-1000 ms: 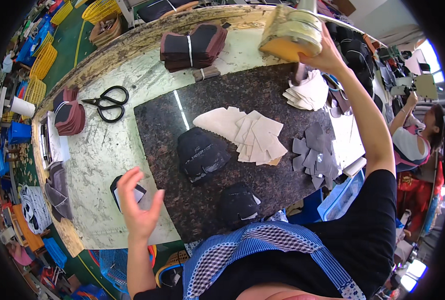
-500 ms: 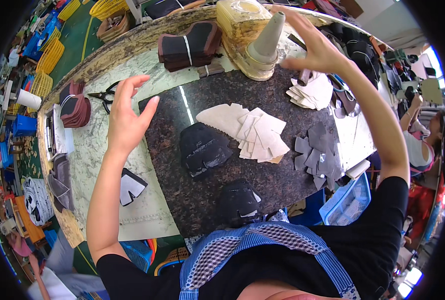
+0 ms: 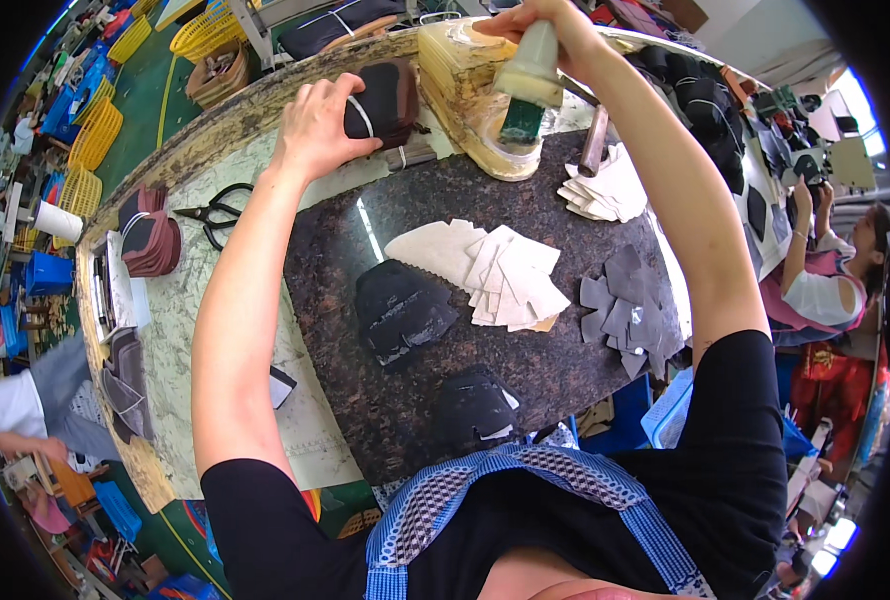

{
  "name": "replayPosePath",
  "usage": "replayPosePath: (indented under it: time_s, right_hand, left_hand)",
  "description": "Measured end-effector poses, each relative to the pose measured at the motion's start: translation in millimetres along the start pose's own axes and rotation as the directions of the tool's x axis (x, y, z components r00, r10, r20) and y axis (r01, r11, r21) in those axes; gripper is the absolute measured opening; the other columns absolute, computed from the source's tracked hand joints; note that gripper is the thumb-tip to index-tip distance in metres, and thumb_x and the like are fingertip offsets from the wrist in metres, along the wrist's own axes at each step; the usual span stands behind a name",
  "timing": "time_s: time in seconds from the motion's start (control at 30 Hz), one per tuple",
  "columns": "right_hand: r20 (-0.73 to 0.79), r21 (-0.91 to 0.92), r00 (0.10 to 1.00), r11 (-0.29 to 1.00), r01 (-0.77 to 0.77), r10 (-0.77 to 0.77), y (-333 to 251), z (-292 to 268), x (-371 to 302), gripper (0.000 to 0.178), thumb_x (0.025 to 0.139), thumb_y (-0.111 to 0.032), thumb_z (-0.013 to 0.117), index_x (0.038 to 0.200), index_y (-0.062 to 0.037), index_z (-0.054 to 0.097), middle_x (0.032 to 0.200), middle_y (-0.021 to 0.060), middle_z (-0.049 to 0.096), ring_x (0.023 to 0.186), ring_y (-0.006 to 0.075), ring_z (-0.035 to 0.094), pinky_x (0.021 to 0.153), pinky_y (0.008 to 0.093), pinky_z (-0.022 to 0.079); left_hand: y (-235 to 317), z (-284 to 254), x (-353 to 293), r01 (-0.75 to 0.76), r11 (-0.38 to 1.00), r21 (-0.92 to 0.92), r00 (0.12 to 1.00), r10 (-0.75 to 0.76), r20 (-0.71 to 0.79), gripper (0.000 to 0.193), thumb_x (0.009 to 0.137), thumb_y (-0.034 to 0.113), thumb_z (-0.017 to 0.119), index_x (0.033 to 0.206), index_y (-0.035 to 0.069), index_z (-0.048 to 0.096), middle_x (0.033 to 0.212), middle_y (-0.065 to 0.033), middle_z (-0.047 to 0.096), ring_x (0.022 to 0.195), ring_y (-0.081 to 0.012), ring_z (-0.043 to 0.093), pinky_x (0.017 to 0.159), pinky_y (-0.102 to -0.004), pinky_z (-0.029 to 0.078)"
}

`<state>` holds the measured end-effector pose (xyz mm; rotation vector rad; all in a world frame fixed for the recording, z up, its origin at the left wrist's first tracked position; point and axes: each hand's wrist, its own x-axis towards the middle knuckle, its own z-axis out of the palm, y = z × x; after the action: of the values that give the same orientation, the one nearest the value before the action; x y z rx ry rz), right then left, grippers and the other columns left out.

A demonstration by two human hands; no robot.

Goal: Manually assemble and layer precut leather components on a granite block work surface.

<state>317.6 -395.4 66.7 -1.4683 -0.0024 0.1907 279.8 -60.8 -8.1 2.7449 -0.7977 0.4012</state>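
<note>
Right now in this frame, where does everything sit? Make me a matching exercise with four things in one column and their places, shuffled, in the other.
Things
1. Left hand
2. Black scissors
3. Grey cut pieces
4. Yellowish container

Places
a. Toward the right edge of the dark slab
b. On the pale worktop, left of the slab
c. At the slab's far edge
d. On the banded bundle

Right pairs: 1-d, 2-b, 3-a, 4-c
</note>
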Motion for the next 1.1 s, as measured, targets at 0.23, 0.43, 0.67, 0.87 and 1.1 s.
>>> replayPosePath:
  time_s: [0.23, 0.43, 0.67, 0.87, 1.1]
  right_hand:
    - [-0.144, 0.217, 0.970, 0.950, 0.225, -0.197, -58, 3, -15, 0.029, 0.074, -0.019, 0.056, 0.080, 0.0075, 0.066, 0.092, 0.0229, 0.070, 0.084, 0.0348, 0.068, 0.080, 0.0432, 0.057]
    - [-0.247, -0.576, 0.837, 0.768, 0.278, -0.488, -32, 48, 38, 0.038, 0.082, -0.036, 0.074, 0.071, 0.0001, 0.070, 0.066, 0.0068, 0.065, 0.062, 0.0150, 0.060, 0.060, 0.0325, 0.047]
    - [-0.119, -0.622, 0.875, 0.722, 0.303, -0.470, -43, 6, -43, 0.058, 0.093, -0.062, 0.063, 0.114, -0.0074, 0.070, 0.100, 0.0031, 0.066, 0.090, 0.0118, 0.058, 0.079, 0.0298, 0.044]
    - [0.182, -0.864, 0.905, 0.378, 0.334, -0.384, 25, 35, -125, 0.034, 0.092, -0.030, 0.072, 0.084, 0.0020, 0.066, 0.073, 0.0117, 0.064, 0.064, 0.0164, 0.053, 0.060, 0.0361, 0.043]
    - [0.383, -0.842, 0.636, 0.030, 0.539, -0.669, 18, 43, -140, 0.029, 0.093, -0.028, 0.069, 0.081, -0.0020, 0.064, 0.068, 0.0156, 0.058, 0.065, 0.0343, 0.061, 0.060, 0.0431, 0.046]
  left_hand:
    - [-12, -17, -53, 0.272, 0.912, 0.307, 0.957, -0.223, -0.184, 0.072, 0.075, 0.050, 0.083, 0.131, 0.015, 0.056, 0.121, -0.0128, 0.059, 0.119, -0.0349, 0.055, 0.099, -0.0503, 0.045]
    - [27, -49, -81, 0.206, 0.763, -0.613, 0.977, -0.191, 0.090, 0.031, 0.098, 0.012, 0.063, 0.127, 0.003, 0.060, 0.119, -0.0086, 0.067, 0.112, -0.0201, 0.064, 0.100, -0.0335, 0.049]
    - [94, -54, -176, 0.088, 0.783, -0.616, 0.967, 0.082, 0.243, 0.042, 0.084, 0.019, 0.079, 0.123, 0.011, 0.065, 0.127, -0.0089, 0.060, 0.120, -0.0240, 0.058, 0.098, -0.0352, 0.049]
    - [142, -53, -208, 0.489, 0.720, -0.492, 0.872, -0.418, 0.254, 0.048, 0.083, 0.024, 0.082, 0.125, 0.008, 0.064, 0.116, -0.0086, 0.058, 0.100, -0.0206, 0.058, 0.085, -0.0332, 0.050]
    - [114, -61, -186, 0.322, 0.808, -0.494, 0.935, -0.189, 0.300, 0.041, 0.087, 0.023, 0.077, 0.123, 0.005, 0.066, 0.103, -0.0068, 0.062, 0.092, -0.0197, 0.061, 0.081, -0.0320, 0.050]
